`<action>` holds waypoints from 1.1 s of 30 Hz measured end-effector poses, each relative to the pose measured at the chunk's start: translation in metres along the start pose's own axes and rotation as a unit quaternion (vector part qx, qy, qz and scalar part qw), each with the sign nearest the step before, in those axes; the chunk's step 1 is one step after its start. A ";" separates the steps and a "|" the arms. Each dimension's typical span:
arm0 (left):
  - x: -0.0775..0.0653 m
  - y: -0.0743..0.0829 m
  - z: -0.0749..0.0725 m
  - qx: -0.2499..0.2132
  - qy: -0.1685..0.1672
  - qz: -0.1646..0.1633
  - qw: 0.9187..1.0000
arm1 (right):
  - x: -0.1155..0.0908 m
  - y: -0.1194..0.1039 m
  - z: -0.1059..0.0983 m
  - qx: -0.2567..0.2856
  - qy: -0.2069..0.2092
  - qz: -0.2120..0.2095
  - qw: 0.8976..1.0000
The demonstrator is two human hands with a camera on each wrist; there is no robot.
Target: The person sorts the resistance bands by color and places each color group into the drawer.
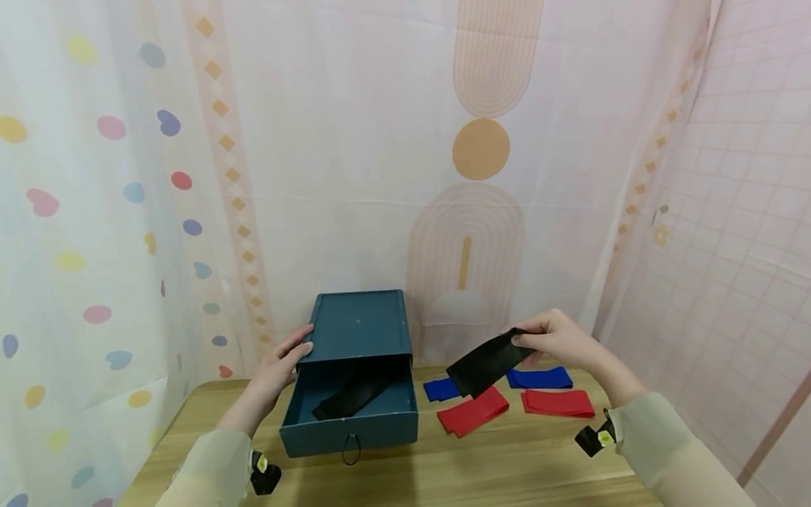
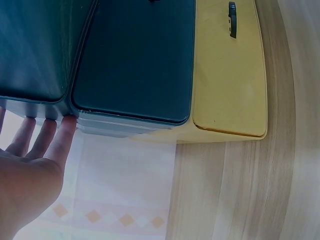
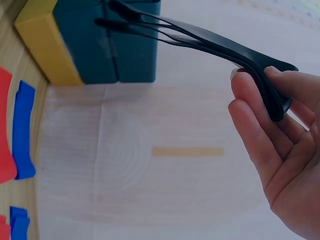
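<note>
My right hand pinches a folded black resistance band between thumb and fingers, raised over the right side of the table. In the right wrist view its flat layers stretch away from the fingertips. Another black band lies inside the pulled-out drawer of a dark teal drawer box. Against the left side of that box rests my left hand; the left wrist view shows its fingers fairly straight, tips at the box's edge.
Two folded red bands and two blue bands lie on the wooden table, right of the box. A yellow drawer front sits beneath the teal ones in the left wrist view. A patterned curtain hangs behind.
</note>
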State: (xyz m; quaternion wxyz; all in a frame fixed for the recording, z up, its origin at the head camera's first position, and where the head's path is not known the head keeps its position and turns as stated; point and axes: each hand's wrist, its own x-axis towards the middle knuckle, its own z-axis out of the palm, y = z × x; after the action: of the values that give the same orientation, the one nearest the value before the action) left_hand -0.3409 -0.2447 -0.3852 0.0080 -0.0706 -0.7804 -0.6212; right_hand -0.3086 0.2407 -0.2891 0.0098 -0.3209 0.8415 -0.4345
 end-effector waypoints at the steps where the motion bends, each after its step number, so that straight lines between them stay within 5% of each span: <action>1: 0.000 0.000 0.000 0.001 0.000 0.000 1.000 | 0.002 -0.003 0.000 -0.002 -0.002 -0.005 1.000; 13: 0.002 -0.002 -0.002 0.002 0.005 0.001 1.000 | 0.034 -0.043 0.009 -0.041 -0.013 -0.018 0.999; 23: -0.004 -0.003 -0.004 -0.002 0.011 -0.007 1.000 | 0.064 -0.074 0.031 -0.022 -0.042 -0.067 0.997; 33: 0.000 -0.004 -0.001 -0.001 0.009 -0.001 1.000 | 0.085 -0.085 0.066 0.040 -0.047 -0.067 0.996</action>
State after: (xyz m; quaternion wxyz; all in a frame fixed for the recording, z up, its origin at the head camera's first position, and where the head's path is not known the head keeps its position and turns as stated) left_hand -0.3413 -0.2468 -0.3884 0.0142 -0.0647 -0.7796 -0.6228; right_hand -0.3112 0.1110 -0.2452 0.0330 -0.3964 0.7987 -0.4515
